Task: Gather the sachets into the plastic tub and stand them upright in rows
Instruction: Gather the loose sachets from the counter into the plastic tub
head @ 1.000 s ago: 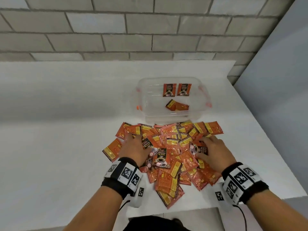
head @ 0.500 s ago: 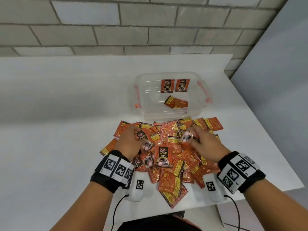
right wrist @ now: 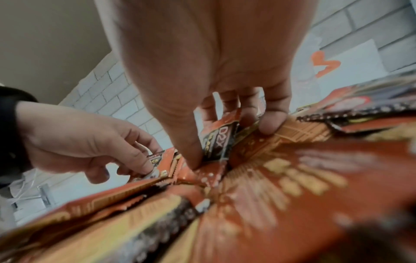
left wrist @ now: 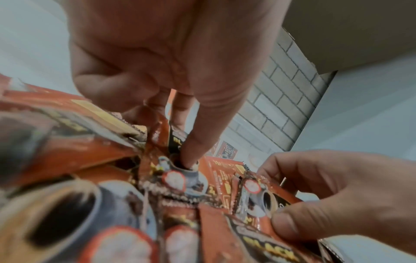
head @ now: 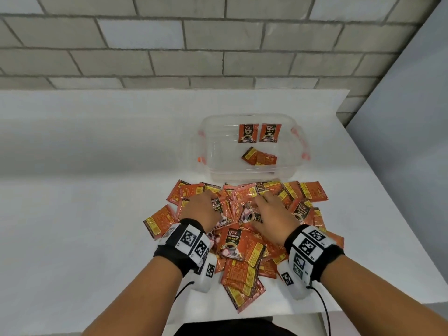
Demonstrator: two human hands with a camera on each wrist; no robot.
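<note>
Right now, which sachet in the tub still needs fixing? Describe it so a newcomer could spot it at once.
Find the clear tub on the white table, just beyond the loose pile. Two sachets stand upright against its far wall, fronts facing you. The one to fix is the flat sachet lying alone on the tub floor, nearer you, skewed, with its yellow-labelled back up.

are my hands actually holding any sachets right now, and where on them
Yes. The left hand pinches a sachet near its lower printed end; the right hand grips another sachet across its face.
</note>
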